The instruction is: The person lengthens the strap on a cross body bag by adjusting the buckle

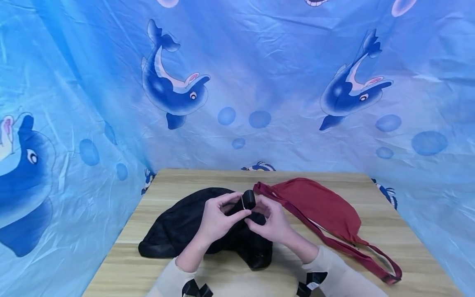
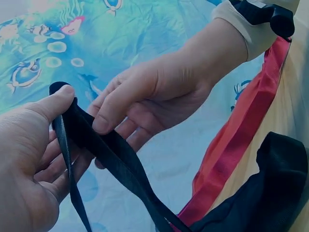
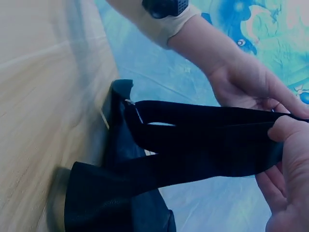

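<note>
A black cloth bag (image 1: 182, 218) of curved shape lies on the table, and its black strap (image 3: 217, 145) is raised between my two hands. With thumb and fingers, my left hand (image 1: 217, 218) pinches the folded strap near its top end; this end (image 2: 63, 89) stands up by the thumb in the left wrist view. Close beside it, my right hand (image 1: 272, 220) pinches the strap lower down, thumb on its face. Some fingertips of both hands are hidden behind the strap. A small metal zip pull (image 3: 129, 102) shows near the bag.
A red cloth bag (image 1: 319, 202) of similar shape lies to the right, its red strap (image 1: 356, 260) trailing toward the table's front right. The wooden table (image 1: 130, 231) is bordered by a blue curtain (image 1: 278, 74) printed with dolphins.
</note>
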Motion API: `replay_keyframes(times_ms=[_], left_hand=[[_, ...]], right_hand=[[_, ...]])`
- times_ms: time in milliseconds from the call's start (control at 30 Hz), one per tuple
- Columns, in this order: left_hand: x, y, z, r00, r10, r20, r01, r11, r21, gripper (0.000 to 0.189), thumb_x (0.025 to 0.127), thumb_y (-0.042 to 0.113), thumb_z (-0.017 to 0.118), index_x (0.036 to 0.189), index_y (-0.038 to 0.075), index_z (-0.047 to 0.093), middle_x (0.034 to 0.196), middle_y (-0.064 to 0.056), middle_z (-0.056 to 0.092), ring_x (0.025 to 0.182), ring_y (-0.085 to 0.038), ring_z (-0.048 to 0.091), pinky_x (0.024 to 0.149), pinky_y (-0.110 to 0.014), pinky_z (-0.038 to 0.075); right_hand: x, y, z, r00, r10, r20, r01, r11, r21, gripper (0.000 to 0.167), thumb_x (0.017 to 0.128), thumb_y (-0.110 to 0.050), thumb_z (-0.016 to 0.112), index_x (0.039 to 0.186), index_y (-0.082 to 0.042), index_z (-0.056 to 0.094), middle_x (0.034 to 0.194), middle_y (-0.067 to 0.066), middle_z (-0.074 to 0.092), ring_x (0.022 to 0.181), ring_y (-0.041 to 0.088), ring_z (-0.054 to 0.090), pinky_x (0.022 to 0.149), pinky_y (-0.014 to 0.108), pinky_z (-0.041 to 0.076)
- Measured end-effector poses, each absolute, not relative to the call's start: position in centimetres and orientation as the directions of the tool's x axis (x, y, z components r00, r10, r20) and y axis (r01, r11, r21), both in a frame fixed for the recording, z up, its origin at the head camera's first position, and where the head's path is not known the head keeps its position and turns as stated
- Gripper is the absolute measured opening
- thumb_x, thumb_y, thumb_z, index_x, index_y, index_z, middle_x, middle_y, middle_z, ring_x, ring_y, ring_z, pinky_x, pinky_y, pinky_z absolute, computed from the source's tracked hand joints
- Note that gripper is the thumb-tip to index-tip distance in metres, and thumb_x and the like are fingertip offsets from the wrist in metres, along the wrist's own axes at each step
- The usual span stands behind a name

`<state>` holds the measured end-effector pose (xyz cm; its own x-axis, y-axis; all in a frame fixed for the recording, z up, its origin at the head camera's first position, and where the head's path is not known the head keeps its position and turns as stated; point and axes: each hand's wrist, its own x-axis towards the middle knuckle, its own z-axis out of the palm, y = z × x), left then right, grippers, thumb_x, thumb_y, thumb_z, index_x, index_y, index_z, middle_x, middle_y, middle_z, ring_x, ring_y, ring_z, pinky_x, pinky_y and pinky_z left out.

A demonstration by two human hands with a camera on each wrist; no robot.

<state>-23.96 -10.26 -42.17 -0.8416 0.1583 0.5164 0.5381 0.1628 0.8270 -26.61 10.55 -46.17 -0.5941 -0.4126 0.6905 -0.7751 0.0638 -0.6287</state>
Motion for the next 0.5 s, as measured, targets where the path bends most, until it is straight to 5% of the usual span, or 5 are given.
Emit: replay_keyframes(times_ms=[233, 500], left_hand=[[-24.04, -10.63, -41.68, -0.825, 0.125, 0.551, 0.565, 0.142, 0.813, 0.038, 0.086, 0.004, 0.088, 0.123, 0.005, 0.078, 0.113, -0.015, 0.081, 0.1, -0.005, 0.076, 0.09, -0.023, 0.063], [-23.54, -10.53, -41.85, -0.826, 0.181, 0.534, 0.561, 0.18, 0.808, 0.039, 0.086, 0.011, 0.09, 0.124, 0.007, 0.079, 0.119, -0.012, 0.08, 0.108, -0.011, 0.076, 0.099, -0.034, 0.062]], right_hand=[[-26.52, 11.17, -46.63, -0.62, -0.469, 0.629, -0.743, 0.093, -0.663, 0.029, 0.084, 0.005, 0.086, 0.107, 0.001, 0.069, 0.11, 0.017, 0.074, 0.098, 0.033, 0.079, 0.088, 0.047, 0.066], [-26.35, 10.98, -46.84, -0.599, -0.467, 0.65, -0.754, 0.055, -0.655, 0.032, 0.086, 0.003, 0.085, 0.111, -0.003, 0.067, 0.108, 0.017, 0.076, 0.098, 0.031, 0.08, 0.086, 0.049, 0.066]])
